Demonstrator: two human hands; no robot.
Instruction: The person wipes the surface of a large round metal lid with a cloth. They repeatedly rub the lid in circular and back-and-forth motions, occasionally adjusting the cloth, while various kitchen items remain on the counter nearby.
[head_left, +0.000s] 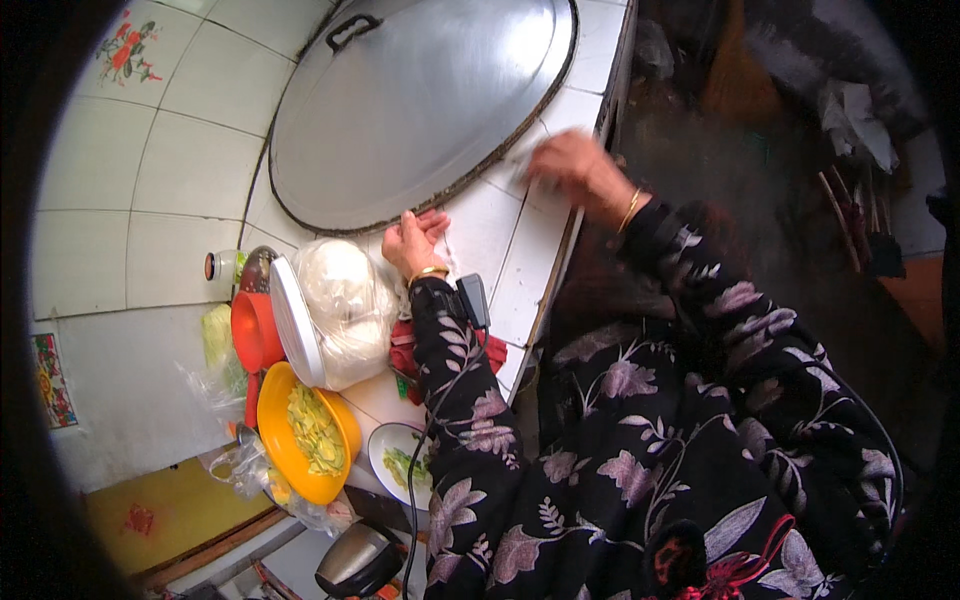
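A large round metal lid with a black handle covers the top of a white-tiled stove. My left hand is at the lid's near rim, fingers loosely apart and nothing visible in them; whether they touch the rim is unclear. Over the tiled edge to the right of the lid is my right hand, blurred by motion. Its fingers are bent, and I cannot make out whether they hold anything. Close by my left wrist stands a clear plastic bag of white contents, against a white round lid.
An orange-yellow bowl of sliced green vegetables stands left of a white plate of greens. A red plastic ladle, a jar and a red cloth are nearby. A cable runs along my left sleeve.
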